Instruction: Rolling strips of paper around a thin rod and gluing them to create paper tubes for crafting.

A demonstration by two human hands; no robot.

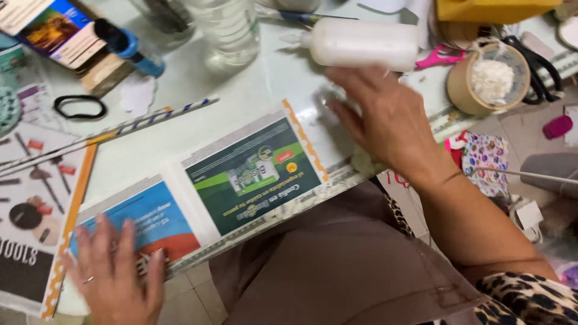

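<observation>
Pale green table, glossy and crowded, is seen from above; tiled floor shows below its edge. A printed paper strip is laid along the near edge, with a green panel at its middle and a blue one toward the left. A magazine page is spread at far left. A white glue bottle is lying on its side at the top, nozzle leftward. A tape roll holding white stuff is set at right, pink scissors beside it. Striped paper sticks are laid above the strip. The right hand is blurred, fingers spread, nothing gripped; it is held over the table just past the strip's right end, below the bottle. The left hand is pressed flat, fingers splayed, on the strip's blue end.
</observation>
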